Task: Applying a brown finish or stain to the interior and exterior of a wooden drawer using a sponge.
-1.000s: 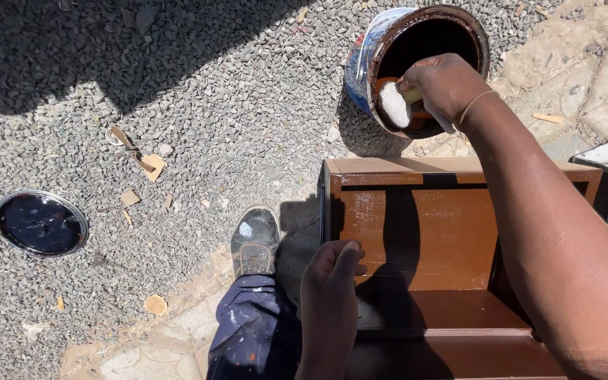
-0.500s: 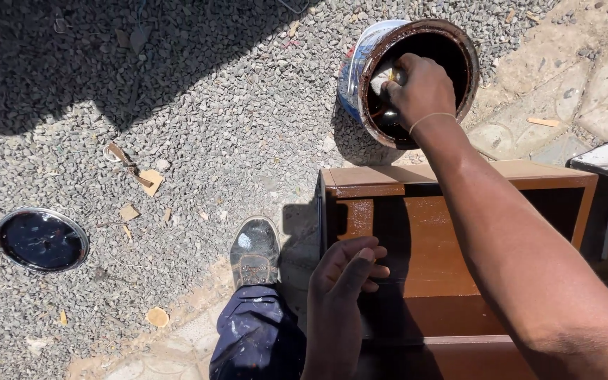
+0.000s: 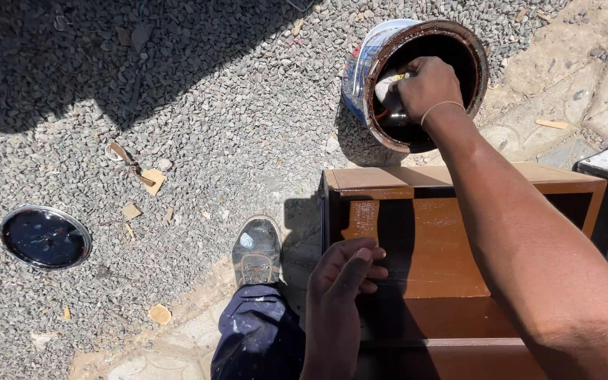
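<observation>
Reaching into the tilted paint can point(image 3: 416, 81), the right hand point(image 3: 427, 84) is closed on a cloth pad point(image 3: 386, 88); the wooden cabinet point(image 3: 459, 239), steadied by the loosely open left hand point(image 3: 346, 271), lies just below.

I'm seeing open gravel point(image 3: 212, 127) lying passable left of the paint can point(image 3: 416, 77); the wooden box point(image 3: 459, 232) is blocking below.

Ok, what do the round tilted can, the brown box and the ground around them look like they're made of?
The round tilted can looks like metal: shiny curved wall, rim coated in dark brown liquid. The brown open box seems wood or board, flat panels with a glossy wet streak inside. The ground is loose grey gravel, small angular stones.
</observation>
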